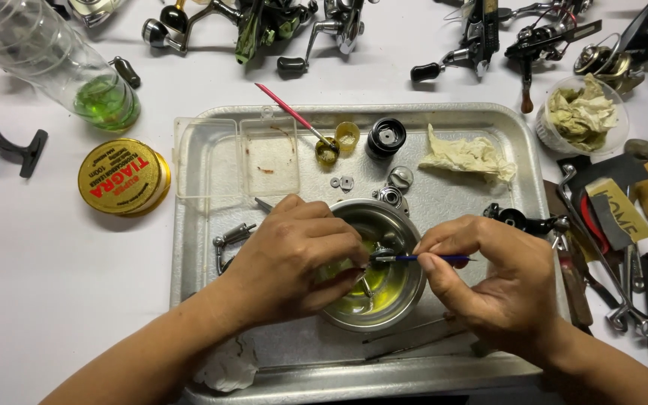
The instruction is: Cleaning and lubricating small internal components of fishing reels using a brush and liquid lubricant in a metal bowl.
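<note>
My left hand [294, 255] pinched a small metal part [381, 255] over the steel bowl [373, 217] near the tray's [211, 142] crowded front edge, right hand [496, 277] gripping a blue brush [433, 258] touching it.

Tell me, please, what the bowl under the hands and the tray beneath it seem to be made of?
The bowl looks like polished steel: its rim gleams and mirrors the yellow-green liquid inside. The tray seems to be duller metal, perhaps aluminium, with a matte grey, scuffed surface and rolled edges.

Over a steel bowl [408, 296] of yellow liquid, the left hand [294, 259] pinches a small part while the right hand [493, 274] holds a blue brush [421, 258].
</note>
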